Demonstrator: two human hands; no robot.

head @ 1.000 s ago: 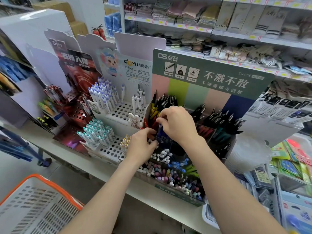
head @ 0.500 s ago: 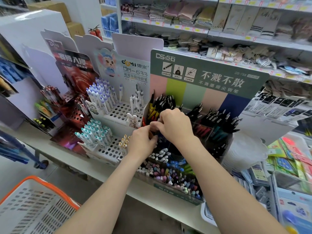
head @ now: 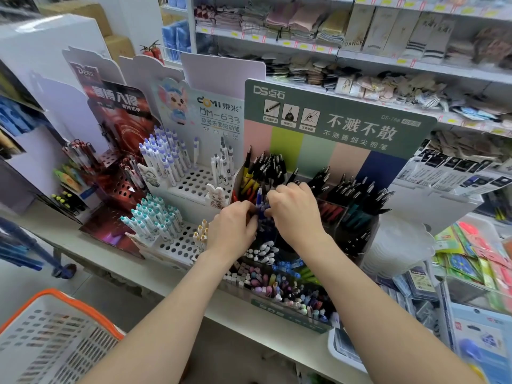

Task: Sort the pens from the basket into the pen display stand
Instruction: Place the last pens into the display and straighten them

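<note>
1. The left hand (head: 234, 228) and right hand (head: 293, 214) both pinch an upright blue plastic pen (head: 259, 202) over a middle compartment of the green-headed pen display stand (head: 346, 112).
2. Judgement: insertion is pending; the orange-rimmed white basket (head: 50, 328), near left, appears empty.

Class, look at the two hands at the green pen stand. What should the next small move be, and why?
Probably ease the blue pen straight down into the green pen stand. The left hand and right hand both pinch it, it stands nearly upright, and its top rises above the fingers, so it looks not yet seated.
</note>
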